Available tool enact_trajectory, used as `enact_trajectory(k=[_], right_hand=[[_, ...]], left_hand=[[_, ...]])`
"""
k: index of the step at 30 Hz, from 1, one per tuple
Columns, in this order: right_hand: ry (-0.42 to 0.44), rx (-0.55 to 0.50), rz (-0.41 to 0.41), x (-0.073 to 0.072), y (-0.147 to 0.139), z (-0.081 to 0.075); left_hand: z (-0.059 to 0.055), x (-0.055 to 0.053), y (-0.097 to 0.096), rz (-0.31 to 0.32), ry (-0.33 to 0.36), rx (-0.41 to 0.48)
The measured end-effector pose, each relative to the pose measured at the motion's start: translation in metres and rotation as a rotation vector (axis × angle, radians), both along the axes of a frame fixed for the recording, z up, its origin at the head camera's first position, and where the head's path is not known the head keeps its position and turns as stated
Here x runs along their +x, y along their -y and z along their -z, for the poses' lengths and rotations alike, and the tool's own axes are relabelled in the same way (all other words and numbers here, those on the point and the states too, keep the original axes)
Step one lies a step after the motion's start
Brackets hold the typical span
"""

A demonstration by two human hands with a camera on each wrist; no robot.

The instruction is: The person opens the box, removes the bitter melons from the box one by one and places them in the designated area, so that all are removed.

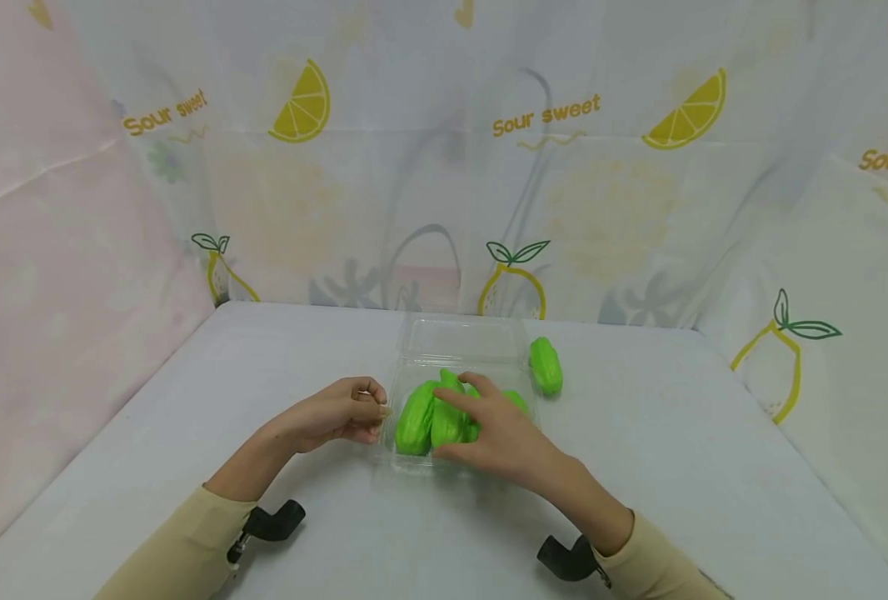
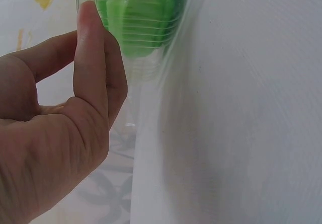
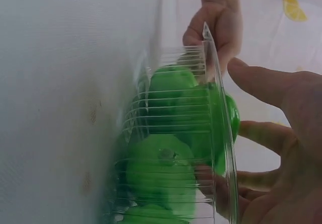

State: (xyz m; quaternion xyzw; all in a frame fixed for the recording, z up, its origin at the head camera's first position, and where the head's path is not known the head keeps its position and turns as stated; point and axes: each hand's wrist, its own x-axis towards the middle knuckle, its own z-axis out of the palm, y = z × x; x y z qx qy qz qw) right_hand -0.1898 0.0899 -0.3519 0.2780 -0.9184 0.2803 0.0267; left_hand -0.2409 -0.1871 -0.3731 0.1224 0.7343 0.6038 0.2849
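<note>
A clear lidded plastic box (image 1: 414,460) stands with its lid (image 1: 462,340) folded back, holding several bright green ridged fruits (image 1: 414,421). At the box's left side, my left hand (image 1: 342,410) pinches its rim between thumb and fingers; the left wrist view shows the ribbed wall next to the fingertips. My right hand (image 1: 507,433) is over the box with thumb and fingers spread around a green fruit (image 1: 447,417). In the right wrist view, the thumb (image 3: 261,80) is beside the rim and apart from the fruit, while some fingers reach inside. The palm hides part of the contents.
Another green ridged fruit (image 1: 546,367) lies on the white tabletop (image 1: 639,433), just right of the box. A printed cloth (image 1: 594,208) hangs behind and at both sides. Black camera mounts (image 1: 275,522) are strapped at both wrists.
</note>
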Motion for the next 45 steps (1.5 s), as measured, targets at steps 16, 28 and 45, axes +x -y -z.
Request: enact_trajectory(k=[16, 28, 45], right_hand=[[-0.038, -0.006, -0.011, 0.004, 0.003, 0.000], [-0.059, -0.041, -0.004, 0.001, -0.006, -0.009], [-0.046, -0.144, 0.061, -0.017, -0.034, -0.021]], left_hand=[[0.001, -0.001, 0.000, 0.000, 0.005, 0.009], [0.001, -0.002, 0.001, 0.005, 0.008, 0.020], [0.001, -0.001, 0.002, 0.011, 0.009, 0.024]])
